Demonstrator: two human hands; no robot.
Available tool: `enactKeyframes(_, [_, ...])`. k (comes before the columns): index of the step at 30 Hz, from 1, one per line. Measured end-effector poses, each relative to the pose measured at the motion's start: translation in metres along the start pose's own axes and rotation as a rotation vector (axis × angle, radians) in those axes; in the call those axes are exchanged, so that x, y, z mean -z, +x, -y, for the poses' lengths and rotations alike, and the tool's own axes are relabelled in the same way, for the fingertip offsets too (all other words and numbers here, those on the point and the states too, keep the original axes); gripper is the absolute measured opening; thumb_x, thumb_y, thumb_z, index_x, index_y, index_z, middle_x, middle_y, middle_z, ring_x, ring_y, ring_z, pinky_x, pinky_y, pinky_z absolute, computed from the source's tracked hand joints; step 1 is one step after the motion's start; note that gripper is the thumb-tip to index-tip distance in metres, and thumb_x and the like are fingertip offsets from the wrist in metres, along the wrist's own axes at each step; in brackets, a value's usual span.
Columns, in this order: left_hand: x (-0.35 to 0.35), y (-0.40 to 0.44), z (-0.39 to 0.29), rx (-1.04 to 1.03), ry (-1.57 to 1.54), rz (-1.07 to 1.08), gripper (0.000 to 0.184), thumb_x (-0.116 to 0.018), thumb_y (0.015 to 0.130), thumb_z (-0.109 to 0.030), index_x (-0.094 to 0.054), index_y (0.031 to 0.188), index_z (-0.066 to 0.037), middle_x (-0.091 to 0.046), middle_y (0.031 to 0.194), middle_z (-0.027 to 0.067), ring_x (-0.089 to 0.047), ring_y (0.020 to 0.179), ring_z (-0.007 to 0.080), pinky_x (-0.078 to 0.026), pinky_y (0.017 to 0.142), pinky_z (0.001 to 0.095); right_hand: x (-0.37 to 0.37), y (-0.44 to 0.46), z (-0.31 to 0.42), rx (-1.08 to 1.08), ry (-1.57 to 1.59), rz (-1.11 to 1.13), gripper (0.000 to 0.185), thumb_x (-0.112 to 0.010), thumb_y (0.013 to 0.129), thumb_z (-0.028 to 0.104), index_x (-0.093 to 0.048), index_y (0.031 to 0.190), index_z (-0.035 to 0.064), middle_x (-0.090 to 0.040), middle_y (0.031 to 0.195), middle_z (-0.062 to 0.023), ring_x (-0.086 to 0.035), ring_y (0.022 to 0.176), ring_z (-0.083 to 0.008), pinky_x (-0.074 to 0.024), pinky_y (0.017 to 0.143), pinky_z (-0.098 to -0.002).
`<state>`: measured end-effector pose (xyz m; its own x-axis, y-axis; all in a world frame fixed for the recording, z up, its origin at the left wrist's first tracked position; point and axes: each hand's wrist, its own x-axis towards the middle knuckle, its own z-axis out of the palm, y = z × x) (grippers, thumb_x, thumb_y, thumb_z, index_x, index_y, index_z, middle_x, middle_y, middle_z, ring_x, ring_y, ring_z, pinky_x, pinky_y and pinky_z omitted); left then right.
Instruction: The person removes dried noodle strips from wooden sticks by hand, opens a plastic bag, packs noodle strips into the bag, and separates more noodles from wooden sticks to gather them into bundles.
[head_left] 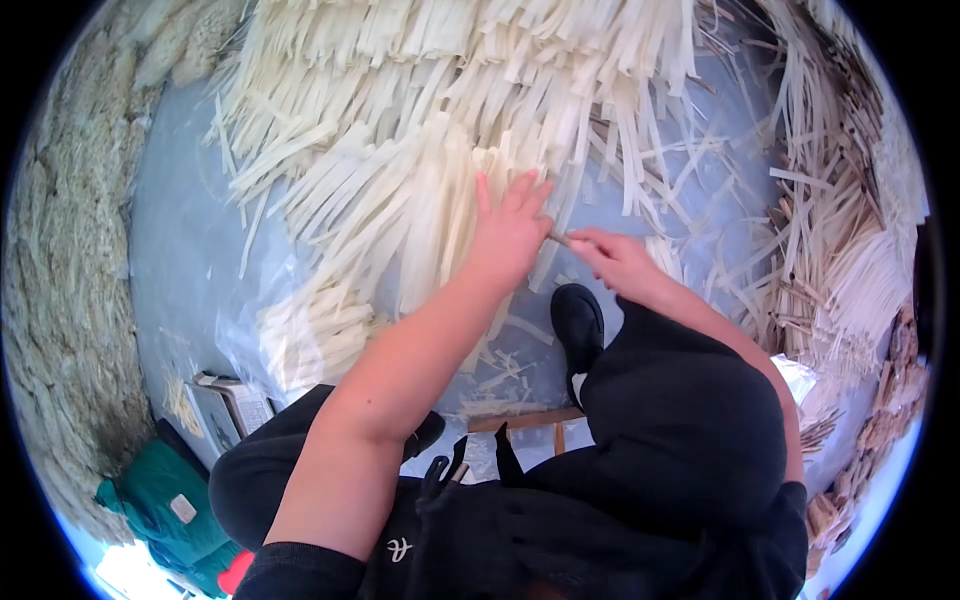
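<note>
My left hand (512, 232) reaches over a layered pile of long, flat, cream-coloured strips (420, 200). Its fingers are spread and touch the upper ends of a bunch of strips (490, 160); what lies under the palm is hidden. Just to the right, my right hand (618, 264) is closed, thumb and fingers pinching a thin brown stick (559, 239). The stick's far end meets the thumb side of my left hand. Whether the left hand also touches it firmly, I cannot tell.
My black shoe (578, 330) stands close below the right hand. A wooden stool edge (525, 419) shows between my legs. Bundled strips (850, 290) line the right side, a rough fibrous stack (75, 250) the left. Loose scraps lie on the grey sheet (185, 220). Green cloth (165, 510) is lower left.
</note>
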<state>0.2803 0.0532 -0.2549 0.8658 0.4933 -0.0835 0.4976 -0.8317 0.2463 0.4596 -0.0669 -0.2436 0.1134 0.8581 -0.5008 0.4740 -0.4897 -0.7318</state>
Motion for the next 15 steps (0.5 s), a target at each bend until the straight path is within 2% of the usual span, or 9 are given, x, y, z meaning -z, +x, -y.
enactKeyframes(1, [-0.008,-0.004,0.001,-0.012,0.000,0.002,0.017,-0.060,0.081,-0.012,-0.070,0.093,-0.019,-0.044,0.146,-0.0004,-0.026,0.144,0.0221,-0.006,0.111,0.0706,-0.011,0.006,-0.009,0.003,0.049,0.067,0.032,-0.059,0.093,0.033,-0.064,0.107,0.0049,-0.063,0.072,-0.0150,-0.058,0.064,-0.0283,-0.0467,0.064,-0.0394])
enactKeyframes(3, [-0.024,-0.010,0.008,-0.028,-0.138,-0.149,0.020,-0.059,0.082,-0.012,-0.069,0.097,-0.020,-0.043,0.147,-0.0027,-0.025,0.144,0.0207,-0.006,0.112,0.0698,-0.016,0.002,-0.021,0.039,0.048,0.047,0.032,-0.058,0.094,0.033,-0.064,0.107,0.0048,-0.064,0.073,-0.0149,-0.060,0.066,-0.0302,-0.0469,0.064,-0.0407])
enactKeyframes(5, [-0.022,-0.005,0.008,-0.012,-0.101,-0.127,0.022,-0.058,0.083,-0.012,-0.069,0.100,-0.021,-0.042,0.147,-0.0036,-0.025,0.144,0.0201,-0.007,0.112,0.0693,-0.012,-0.003,-0.022,0.079,0.038,0.041,0.032,-0.057,0.094,0.033,-0.064,0.106,0.0047,-0.064,0.075,-0.0147,-0.061,0.068,-0.0320,-0.0472,0.064,-0.0421])
enactKeyframes(7, [-0.020,0.000,0.006,-0.004,-0.083,-0.097,0.024,-0.058,0.084,-0.012,-0.069,0.102,-0.022,-0.041,0.148,-0.0046,-0.025,0.144,0.0196,-0.007,0.112,0.0688,0.001,-0.019,-0.023,0.113,-0.307,-0.143,0.027,-0.056,0.094,0.032,-0.064,0.099,0.0070,-0.064,0.074,-0.0120,-0.063,0.074,-0.0333,-0.0478,0.063,-0.0433])
enactKeyframes(8, [-0.014,0.007,0.010,0.062,-0.085,-0.036,0.024,-0.058,0.085,-0.013,-0.070,0.103,-0.023,-0.041,0.148,-0.0046,-0.025,0.144,0.0196,-0.008,0.112,0.0685,0.009,-0.026,-0.028,0.099,-0.316,-0.155,0.027,-0.056,0.094,0.032,-0.064,0.099,0.0070,-0.064,0.074,-0.0120,-0.063,0.074,-0.0333,-0.0478,0.063,-0.0433])
enactKeyframes(9, [-0.010,0.011,0.014,0.124,-0.089,0.025,0.024,-0.058,0.086,-0.013,-0.070,0.104,-0.024,-0.041,0.148,-0.0046,-0.024,0.145,0.0196,-0.008,0.112,0.0681,0.018,-0.037,-0.034,0.201,-0.499,-0.296,0.023,-0.056,0.093,0.031,-0.064,0.094,0.0088,-0.062,0.072,-0.0101,-0.063,0.073,-0.0325,-0.0480,0.061,-0.0429])
enactKeyframes(10, [-0.012,0.012,0.019,0.100,-0.105,0.016,0.024,-0.058,0.086,-0.013,-0.070,0.104,-0.024,-0.041,0.148,-0.0046,-0.024,0.145,0.0196,-0.008,0.112,0.0681,0.030,-0.050,-0.041,0.299,-0.689,-0.435,0.021,-0.057,0.093,0.030,-0.063,0.090,0.0107,-0.060,0.070,-0.0082,-0.063,0.071,-0.0317,-0.0482,0.060,-0.0426])
enactKeyframes(11, [-0.015,0.013,0.028,0.128,-0.081,0.024,0.022,-0.059,0.086,-0.016,-0.070,0.104,-0.024,-0.041,0.148,-0.0045,-0.024,0.145,0.0196,-0.009,0.112,0.0678,0.043,-0.061,-0.056,0.339,-0.796,-0.499,0.021,-0.059,0.091,0.031,-0.059,0.082,0.0125,-0.055,0.064,-0.0058,-0.062,0.065,-0.0274,-0.0479,0.056,-0.0395])
enactKeyframes(15, [-0.022,0.008,0.039,0.172,-0.098,0.001,0.017,-0.066,0.084,-0.023,-0.071,0.100,-0.023,-0.042,0.147,-0.0042,-0.024,0.144,0.0200,-0.011,0.112,0.0677,0.094,-0.114,-0.103,0.174,-0.929,-0.528,0.025,-0.064,0.086,0.035,-0.057,0.079,0.0119,-0.056,0.065,-0.0055,-0.062,0.064,-0.0277,-0.0474,0.056,-0.0409])
